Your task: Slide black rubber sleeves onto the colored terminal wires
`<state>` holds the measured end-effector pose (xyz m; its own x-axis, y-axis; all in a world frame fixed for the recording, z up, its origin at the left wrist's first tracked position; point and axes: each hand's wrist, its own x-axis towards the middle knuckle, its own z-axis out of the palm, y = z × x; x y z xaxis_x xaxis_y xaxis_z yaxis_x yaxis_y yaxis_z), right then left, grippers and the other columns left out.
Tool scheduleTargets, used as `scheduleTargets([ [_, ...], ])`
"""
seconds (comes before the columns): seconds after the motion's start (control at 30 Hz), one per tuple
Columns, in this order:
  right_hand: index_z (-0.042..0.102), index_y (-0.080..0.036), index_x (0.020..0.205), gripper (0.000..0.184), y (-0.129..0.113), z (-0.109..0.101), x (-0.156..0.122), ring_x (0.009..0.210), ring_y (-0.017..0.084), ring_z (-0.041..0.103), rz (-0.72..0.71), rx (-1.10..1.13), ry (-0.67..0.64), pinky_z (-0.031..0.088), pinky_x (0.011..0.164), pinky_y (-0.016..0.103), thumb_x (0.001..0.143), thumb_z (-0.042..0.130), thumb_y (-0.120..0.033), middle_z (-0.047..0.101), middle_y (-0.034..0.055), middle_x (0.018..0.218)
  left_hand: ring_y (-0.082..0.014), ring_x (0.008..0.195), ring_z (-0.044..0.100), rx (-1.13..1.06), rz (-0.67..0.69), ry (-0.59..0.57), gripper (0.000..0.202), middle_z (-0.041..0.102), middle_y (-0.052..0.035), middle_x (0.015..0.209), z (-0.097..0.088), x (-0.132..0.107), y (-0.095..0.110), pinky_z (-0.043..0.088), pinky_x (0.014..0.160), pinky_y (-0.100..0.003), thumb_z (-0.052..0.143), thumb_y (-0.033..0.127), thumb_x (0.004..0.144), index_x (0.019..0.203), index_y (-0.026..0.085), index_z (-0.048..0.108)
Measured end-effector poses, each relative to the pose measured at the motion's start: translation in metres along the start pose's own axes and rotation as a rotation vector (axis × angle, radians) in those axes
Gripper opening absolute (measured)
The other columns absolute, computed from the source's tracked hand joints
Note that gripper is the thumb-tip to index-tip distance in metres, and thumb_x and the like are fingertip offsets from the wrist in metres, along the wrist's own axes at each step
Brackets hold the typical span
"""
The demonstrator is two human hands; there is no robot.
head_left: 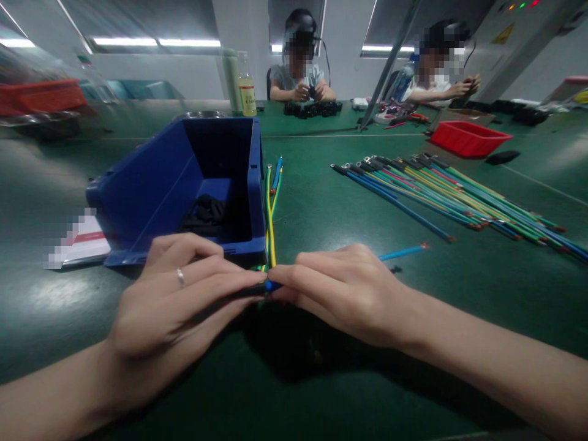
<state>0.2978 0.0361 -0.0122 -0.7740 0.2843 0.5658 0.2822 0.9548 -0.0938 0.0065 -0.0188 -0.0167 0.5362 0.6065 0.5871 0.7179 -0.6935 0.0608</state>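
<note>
My left hand [179, 300] pinches a black sleeve [252, 289] that sits at the end of a blue cable [399, 252]. My right hand [344, 288] grips the same cable close to the sleeve, and the cable's far end with bare copper sticks out to the right behind the hand. Just beyond my left hand stands a blue bin [151, 190] with several black sleeves [206, 214] inside. Yellow-green cables [272, 226] and a short blue cable [278, 174] lie along the bin's right side.
A row of blue, yellow and green cables [427, 190] with black ends lies at the right. Behind it is a red tray [471, 139]. A bottle [247, 95] stands at the back. Two co-workers [301, 79] sit across the green table [312, 208].
</note>
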Motion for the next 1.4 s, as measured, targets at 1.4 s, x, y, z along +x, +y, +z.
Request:
scheduleTargets([
  [1.4, 0.087, -0.014, 0.117, 0.018, 0.012, 0.0, -0.002, 0.062, 0.01, 0.065, 0.108, 0.098, 0.115, 0.041, 0.059, 0.024, 0.119, 0.069, -0.017, 0.083, 0.0013, 0.087, -0.0231, 0.094, 0.08, 0.083, -0.023, 0.164, 0.016, 0.09, 0.0064, 0.101, -0.001, 0.008, 0.0, 0.061, 0.087, -0.042, 0.069, 0.035, 0.12, 0.129, 0.037, 0.081],
])
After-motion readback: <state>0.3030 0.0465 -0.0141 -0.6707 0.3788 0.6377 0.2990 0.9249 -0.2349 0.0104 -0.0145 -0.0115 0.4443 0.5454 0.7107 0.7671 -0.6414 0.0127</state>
